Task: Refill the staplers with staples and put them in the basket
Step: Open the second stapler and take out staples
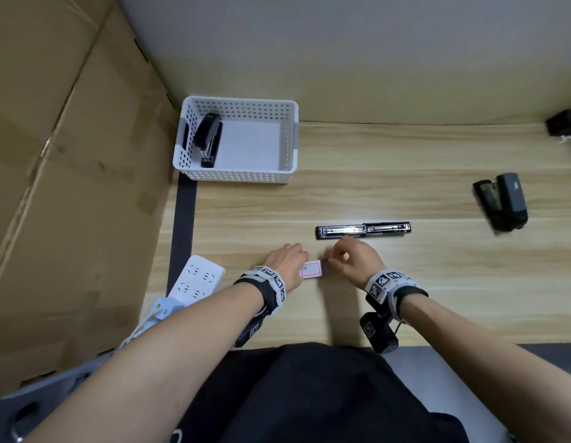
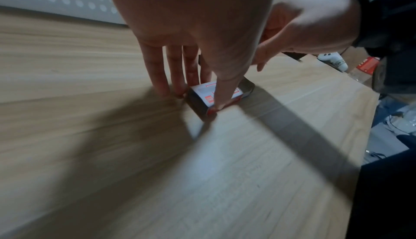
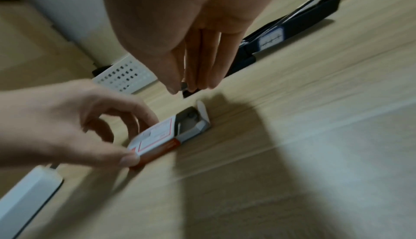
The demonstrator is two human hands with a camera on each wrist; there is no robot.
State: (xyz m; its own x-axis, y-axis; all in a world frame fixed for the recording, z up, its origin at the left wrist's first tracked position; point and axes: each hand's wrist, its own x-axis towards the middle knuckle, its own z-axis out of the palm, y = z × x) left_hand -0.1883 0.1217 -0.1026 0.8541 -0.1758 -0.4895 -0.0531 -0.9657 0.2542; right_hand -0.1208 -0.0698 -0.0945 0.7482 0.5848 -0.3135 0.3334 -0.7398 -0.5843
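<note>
My left hand (image 1: 298, 262) holds the small white-and-red staple box (image 1: 310, 270) flat on the table, thumb and fingers on its sides (image 2: 216, 93). The box's end flap (image 3: 201, 111) stands open. Just right of it, my right hand (image 1: 330, 255) pinches a small dark staple strip (image 3: 184, 86) above the box's open end. Beyond the hands, a black stapler (image 1: 362, 231) lies unfolded flat, its metal magazine exposed (image 3: 281, 36). Another black stapler (image 1: 501, 201) lies at the right. The white perforated basket (image 1: 290, 135) at the back left holds one black stapler (image 1: 209, 139).
A white power strip (image 1: 196, 279) lies left of my left hand, at the table's edge. Cardboard sheets (image 1: 60, 174) stand along the left side. A dark object (image 1: 564, 124) sits at the far right back. Bare wooden table (image 1: 389, 174) stretches between basket and right stapler.
</note>
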